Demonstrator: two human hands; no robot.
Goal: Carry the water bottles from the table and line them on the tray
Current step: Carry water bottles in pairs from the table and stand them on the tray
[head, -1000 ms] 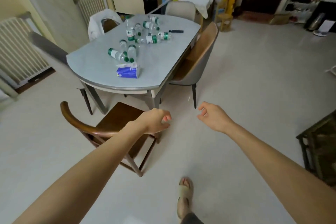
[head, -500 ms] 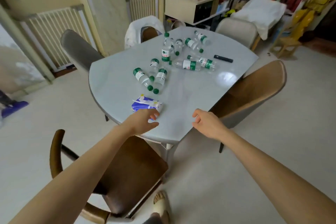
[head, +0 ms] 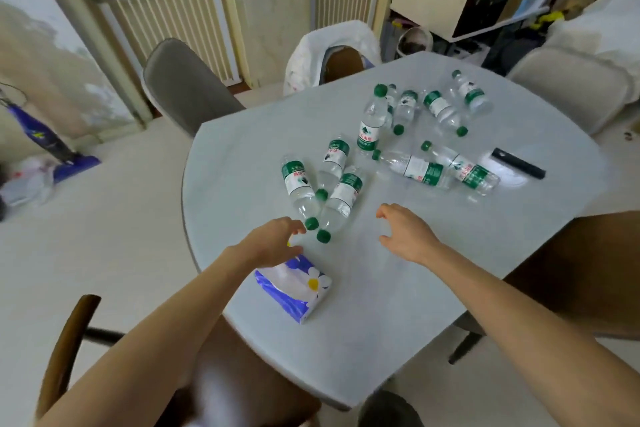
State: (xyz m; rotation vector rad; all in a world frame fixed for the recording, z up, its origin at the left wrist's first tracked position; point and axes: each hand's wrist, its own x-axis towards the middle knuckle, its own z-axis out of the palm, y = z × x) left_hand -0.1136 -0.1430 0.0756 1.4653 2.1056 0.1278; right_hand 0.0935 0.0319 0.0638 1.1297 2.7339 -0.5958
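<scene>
From the head view, my left hand [head: 273, 243] reaches over the near-left part of the pale round bench [head: 398, 305], its grip loosely curved and holding nothing; the fingertips sit just beside the green cap of the nearest bottle [head: 300, 191], whether touching I cannot tell. My right hand [head: 407, 236] hovers over the bench nearer the middle, thumb and fingers spread in a wide curve, grip holding nothing, apart from every bottle. The water bottles are all on the bench, none lifted. Three lie in a tight cluster just beyond my left hand: that nearest bottle, a second bottle [head: 341, 201] beside it with its cap toward me, and a third bottle [head: 331, 163] behind them. Further toward the far side one upright bottle [head: 371, 123] stands, with several more lying around it toward the far-right edge. Two long bottles [head: 436, 172] lie side by side toward the right edge, and a black stick-shaped object [head: 518, 167] lies just beyond them. A blue-and-white tissue pack [head: 298, 286] with a daisy print lies near the near-left edge, partly under my left wrist. Chairs ring the bench, among them a grey chair [head: 183, 87] at the far-left edge.
</scene>
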